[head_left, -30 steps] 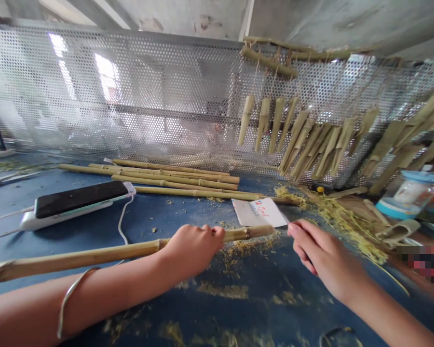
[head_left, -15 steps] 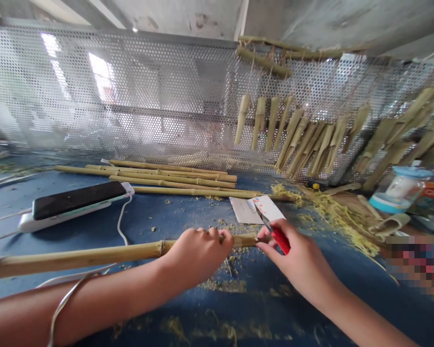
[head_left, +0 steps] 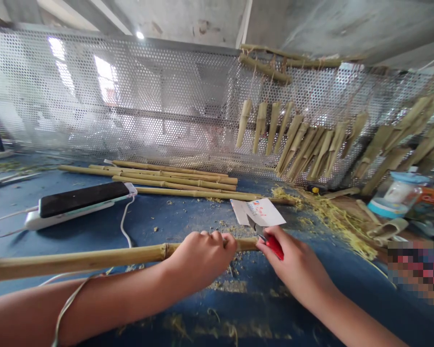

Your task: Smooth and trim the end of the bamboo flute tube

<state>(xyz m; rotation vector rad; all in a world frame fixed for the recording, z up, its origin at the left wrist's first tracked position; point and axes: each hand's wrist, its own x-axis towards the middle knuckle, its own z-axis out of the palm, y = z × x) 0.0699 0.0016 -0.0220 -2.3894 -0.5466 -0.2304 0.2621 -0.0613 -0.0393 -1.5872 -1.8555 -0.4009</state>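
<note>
My left hand (head_left: 201,258) is closed round a long bamboo stick (head_left: 94,258) that runs from the left edge across the blue table (head_left: 148,221). Just past that hand's fingers lies the stick's right end. There my right hand (head_left: 296,265) grips a red-handled knife (head_left: 271,243), its blade set against the bamboo tip. A thin metal bangle circles my left forearm.
Several bamboo sticks (head_left: 173,180) lie at the back by a perforated metal screen (head_left: 148,101), where cut bamboo pieces (head_left: 300,140) hang. A phone on a white power bank (head_left: 75,202) with cable lies left. A card (head_left: 258,212), shavings (head_left: 332,217) and a jar (head_left: 398,193) are on the right.
My right hand has drawn left from beyond the stick's end to the tip, and the red-handled knife has come into sight. My left hand slid slightly toward the tip.
</note>
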